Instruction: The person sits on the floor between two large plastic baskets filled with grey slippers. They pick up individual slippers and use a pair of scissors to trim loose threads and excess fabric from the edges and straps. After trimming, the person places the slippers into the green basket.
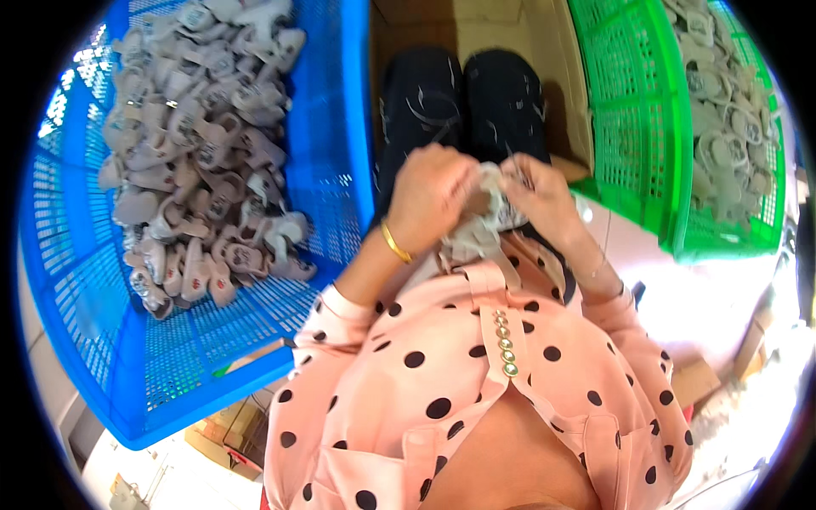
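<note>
My left hand (432,194), a gold bangle at its wrist, is closed above my lap. Close beside it, my right hand (541,197) is closed too. Between them they grip a small pale plastic sandal (490,182), its top pinched under my fingers and partly hidden by them. More pale sandals (469,240) lie in my lap just below the hands. The fine detail at my fingertips is too blurred to make out.
A large blue basket (327,110) at the left holds a heap of small grey-beige sandals (204,144). At the right stands a green basket (637,110) with similar sandals (727,127). An open cardboard box (561,76) surrounds my knees, and thread scraps cling to my dark trousers (506,93).
</note>
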### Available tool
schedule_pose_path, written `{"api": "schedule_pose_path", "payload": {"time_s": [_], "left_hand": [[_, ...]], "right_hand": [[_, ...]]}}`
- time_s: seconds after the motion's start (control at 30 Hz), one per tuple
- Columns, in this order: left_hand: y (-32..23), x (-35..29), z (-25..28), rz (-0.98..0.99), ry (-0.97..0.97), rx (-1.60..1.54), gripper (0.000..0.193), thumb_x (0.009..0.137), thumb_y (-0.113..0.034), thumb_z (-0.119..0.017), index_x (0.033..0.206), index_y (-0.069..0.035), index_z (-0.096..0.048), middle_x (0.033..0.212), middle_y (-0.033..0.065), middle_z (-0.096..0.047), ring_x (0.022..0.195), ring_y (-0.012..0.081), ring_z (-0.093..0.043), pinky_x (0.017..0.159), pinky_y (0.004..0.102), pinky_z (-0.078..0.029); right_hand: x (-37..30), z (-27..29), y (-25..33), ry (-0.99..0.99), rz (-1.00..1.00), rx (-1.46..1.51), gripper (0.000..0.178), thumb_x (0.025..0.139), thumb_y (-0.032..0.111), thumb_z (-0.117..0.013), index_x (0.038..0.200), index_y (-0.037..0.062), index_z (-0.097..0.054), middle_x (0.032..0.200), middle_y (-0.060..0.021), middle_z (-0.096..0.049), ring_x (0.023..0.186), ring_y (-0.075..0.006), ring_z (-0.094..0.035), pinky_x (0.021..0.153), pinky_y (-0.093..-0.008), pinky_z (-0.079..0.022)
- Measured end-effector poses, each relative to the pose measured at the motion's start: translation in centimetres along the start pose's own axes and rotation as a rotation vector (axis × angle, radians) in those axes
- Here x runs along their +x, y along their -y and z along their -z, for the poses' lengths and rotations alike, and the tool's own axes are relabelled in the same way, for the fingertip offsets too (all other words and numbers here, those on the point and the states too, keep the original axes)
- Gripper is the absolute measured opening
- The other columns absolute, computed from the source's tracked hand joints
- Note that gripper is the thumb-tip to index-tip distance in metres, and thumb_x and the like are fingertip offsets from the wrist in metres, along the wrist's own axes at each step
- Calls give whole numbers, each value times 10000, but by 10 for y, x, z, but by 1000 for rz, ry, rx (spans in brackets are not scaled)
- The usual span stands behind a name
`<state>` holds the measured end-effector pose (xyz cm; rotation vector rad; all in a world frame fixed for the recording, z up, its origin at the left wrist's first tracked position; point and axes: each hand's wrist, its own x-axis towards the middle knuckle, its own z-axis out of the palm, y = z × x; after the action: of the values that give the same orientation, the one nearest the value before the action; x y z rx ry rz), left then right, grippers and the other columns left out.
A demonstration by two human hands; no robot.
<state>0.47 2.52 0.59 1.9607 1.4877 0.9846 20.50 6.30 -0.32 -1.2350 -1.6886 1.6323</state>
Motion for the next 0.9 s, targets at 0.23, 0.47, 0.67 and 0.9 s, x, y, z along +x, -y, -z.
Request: {"api": "schedule_pose_path", "payload": {"time_s": [0.23,0.47,0.67,0.9], "left_hand": [[15,-14,-2,90,32,-90,268,766,-44,-741,1026,-96,-701,972,46,-686,870,234,-631,764,301,-503],[7,-35,-7,117,2,169,189,723,-168,-778,907,-134,-753,1173,55,-661,1107,284,-560,926,380,-464],[6,-32,-28,236,-80,146,174,714,-176,-784,883,-135,-770,1162,51,-660,1133,285,-543,955,394,-428],[9,-27,-40,238,-141,219,156,703,-189,-784,854,-153,-774,1122,9,-672,1091,255,-551,901,382,-407]], "right_hand": [[-7,-16,-1,-68,-409,251,141,910,136,-629,878,-2,-627,690,39,-540,623,-22,-448,561,-204,-379],[7,-18,2,-106,-504,359,118,921,145,-620,860,50,-589,620,91,-413,517,-3,-311,468,-193,-221],[8,-13,-10,-60,-482,419,129,918,156,-620,869,36,-607,659,71,-470,565,-13,-379,508,-186,-301],[11,-14,-12,-97,-439,338,141,938,149,-608,878,22,-592,665,54,-485,570,-19,-394,512,-190,-313]]}}
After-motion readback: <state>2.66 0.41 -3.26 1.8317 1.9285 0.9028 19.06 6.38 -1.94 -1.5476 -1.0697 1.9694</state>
